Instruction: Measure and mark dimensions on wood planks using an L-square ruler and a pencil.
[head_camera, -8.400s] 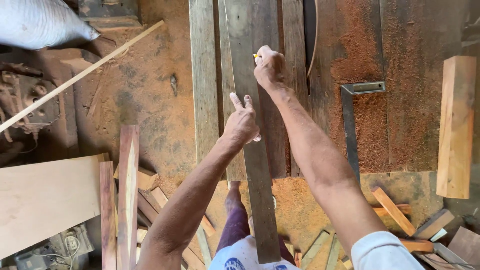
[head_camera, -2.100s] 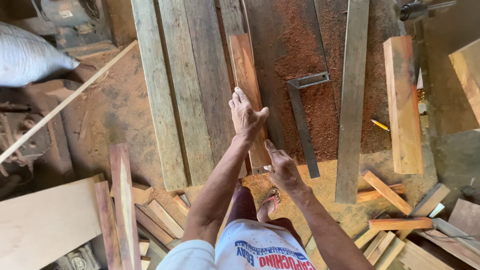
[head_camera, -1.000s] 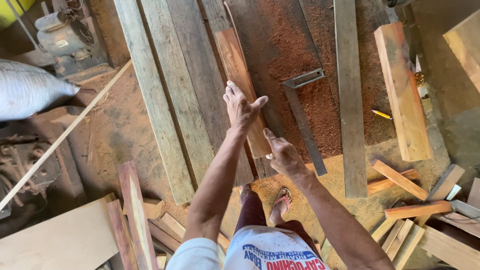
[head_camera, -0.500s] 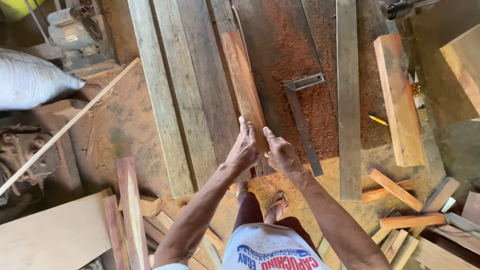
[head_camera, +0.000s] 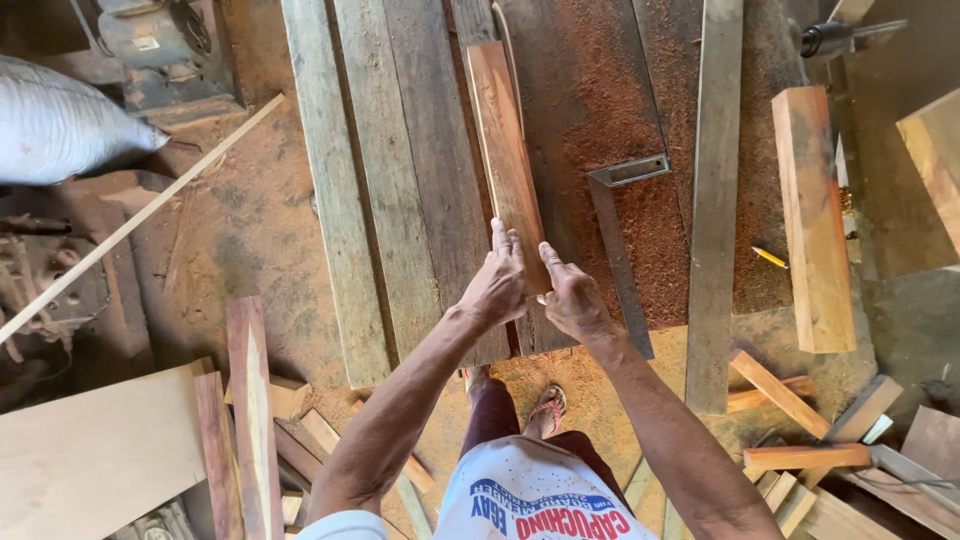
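Observation:
A reddish wooden board (head_camera: 503, 140) lies lengthwise on a workbench of grey planks (head_camera: 395, 170). My left hand (head_camera: 497, 285) grips the board's near end from the left side. My right hand (head_camera: 572, 297) holds the same end from the right, thumb pointing up along the edge. A metal try square (head_camera: 620, 235) lies just right of the board on a surface covered in red sawdust. A yellow pencil (head_camera: 770, 258) rests farther right.
A long grey plank (head_camera: 712, 190) and a thick reddish block (head_camera: 812, 215) lie to the right. Offcuts (head_camera: 800, 440) litter the floor at lower right. Boards (head_camera: 250, 400) and a pale panel (head_camera: 95, 455) sit at lower left. A white sack (head_camera: 60, 125) and a thin stick (head_camera: 140, 215) are on the left.
My left hand has slid from the board's middle down to its near end, beside my right hand. Both hands now hold that end, and the board has shifted slightly.

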